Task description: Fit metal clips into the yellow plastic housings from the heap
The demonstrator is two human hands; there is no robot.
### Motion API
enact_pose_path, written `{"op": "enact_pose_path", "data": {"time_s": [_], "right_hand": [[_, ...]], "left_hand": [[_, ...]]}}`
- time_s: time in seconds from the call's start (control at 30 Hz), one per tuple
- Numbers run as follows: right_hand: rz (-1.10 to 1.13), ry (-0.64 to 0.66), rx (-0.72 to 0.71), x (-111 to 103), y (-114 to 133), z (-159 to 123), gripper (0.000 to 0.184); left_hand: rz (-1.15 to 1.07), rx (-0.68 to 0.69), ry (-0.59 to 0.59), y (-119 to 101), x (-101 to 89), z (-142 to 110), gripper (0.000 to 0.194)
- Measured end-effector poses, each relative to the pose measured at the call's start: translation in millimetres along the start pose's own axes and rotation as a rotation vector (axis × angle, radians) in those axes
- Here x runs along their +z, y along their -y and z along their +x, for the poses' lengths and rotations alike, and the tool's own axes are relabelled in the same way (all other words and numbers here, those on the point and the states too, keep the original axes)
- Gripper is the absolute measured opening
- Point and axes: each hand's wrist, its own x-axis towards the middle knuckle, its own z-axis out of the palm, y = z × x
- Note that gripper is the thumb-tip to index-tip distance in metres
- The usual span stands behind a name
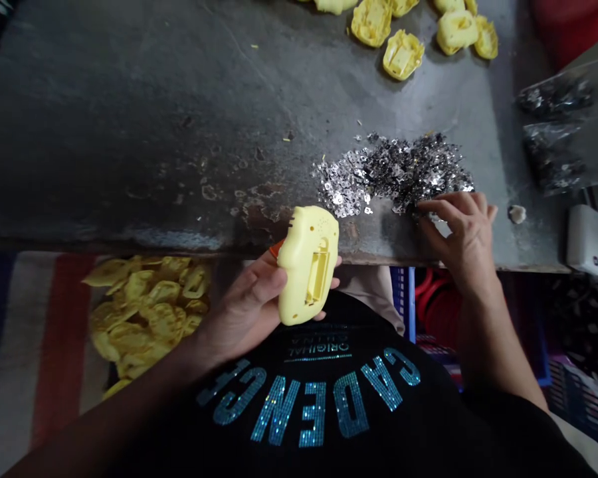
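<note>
My left hand (252, 302) grips a pale yellow plastic shell (307, 264) and holds it upright just in front of the table's near edge, with its open battery slot facing me. My right hand (462, 229) rests on the table at the near edge of a heap of small shiny metal pieces (393, 174), fingers bent and pinched into the heap. Whether a piece sits between the fingertips is too small to see.
The worn dark table (129, 119) carries several more yellow shells (403, 53) at the far edge, clear bags of dark parts (553, 126) at the right, and a white box (585, 238). A pile of yellow shells (144, 312) lies below on striped cloth. Blue crates (573, 392) stand lower right.
</note>
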Motion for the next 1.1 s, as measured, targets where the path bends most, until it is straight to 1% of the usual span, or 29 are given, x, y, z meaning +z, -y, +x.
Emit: {"op": "enact_pose_path", "data": {"time_s": [0.1, 0.2, 0.3, 0.37, 0.43, 0.5, 0.57, 0.6, 0.67, 0.73, 0.8, 0.87, 0.97, 1.03, 1.1], "right_hand": [[0.002, 0.022, -0.087, 8, 6, 14, 0.021], [-0.001, 0.073, -0.139, 10, -5, 17, 0.013], [0.002, 0.028, -0.098, 2, -24, 12, 0.01], [0.014, -0.018, -0.068, -2, -28, 16, 0.012], [0.024, -0.023, -0.074, 2, -20, 30, 0.022], [0.023, 0.008, -0.102, 12, -8, 48, 0.037], [0.008, 0.055, -0.099, 22, 5, 60, 0.042], [0.003, 0.082, -0.095, 25, 9, 61, 0.042], [0.013, 0.133, -0.106, 24, 15, 53, 0.043], [0.036, 0.167, -0.148, 16, 16, 34, 0.048], [0.05, 0.17, -0.184, 6, 13, 13, 0.053], [0.049, 0.111, -0.181, -1, 5, -5, 0.05], [0.042, -0.035, -0.114, -6, -7, -24, 0.037], [0.052, -0.08, -0.044, -8, -11, -34, 0.027], [0.093, -0.103, 0.011, -9, -8, -43, 0.016]], "left_hand": [[0.019, -0.005, 0.015, 2, 1.7, 1, 0.067], [0.024, -0.014, 0.006, 2, 1.3, -1, 0.068], [-0.004, 0.008, 0.02, 2, -1.9, -2, 0.062], [-0.019, 0.034, 0.036, 4, -3.5, -1, 0.058], [-0.017, 0.049, 0.05, 5, -3.1, 1, 0.058], [-0.013, 0.058, 0.071, 6, -0.7, 2, 0.054], [-0.016, 0.06, 0.091, 6, 2.9, 1, 0.049], [-0.018, 0.057, 0.099, 6, 4.7, 1, 0.047], [-0.019, 0.063, 0.11, 4, 8.0, -1, 0.046], [-0.012, 0.077, 0.106, 3, 10.4, -3, 0.048], [-0.003, 0.084, 0.09, 2, 11.9, -3, 0.054], [0.005, 0.072, 0.083, 2, 12.4, -2, 0.058], [0.009, 0.06, 0.087, 4, 12.7, 1, 0.061], [0.016, 0.062, 0.091, 5, 13.7, 3, 0.062], [0.032, 0.06, 0.092, 6, 15.4, 3, 0.063]]}}
